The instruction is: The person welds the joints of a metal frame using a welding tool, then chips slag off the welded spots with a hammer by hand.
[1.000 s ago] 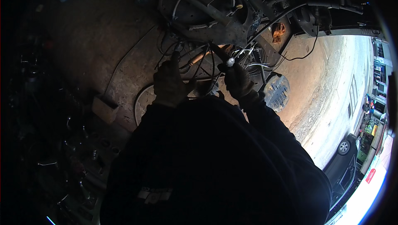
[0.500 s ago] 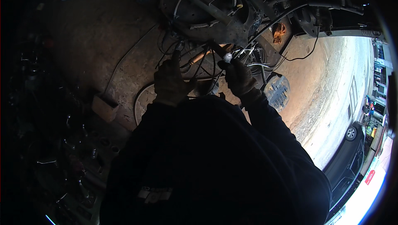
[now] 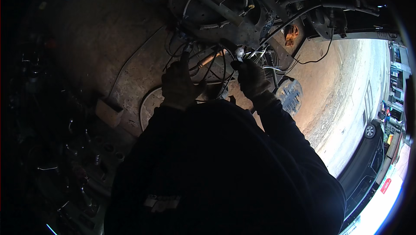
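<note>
Wrapped, as far as the gloom showed, around a shiny-headed tool (image 3: 239, 54) below the metal frame (image 3: 236, 31), the right hand (image 3: 252, 80) lay nearer it than the left hand (image 3: 178, 84), whose hold could not be told, the dark shaft (image 3: 228, 44) slanting up-left toward the frame's lower edge.

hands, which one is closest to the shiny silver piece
The right hand, just below the silver piece; the left hand is farther off, left of it.
</note>
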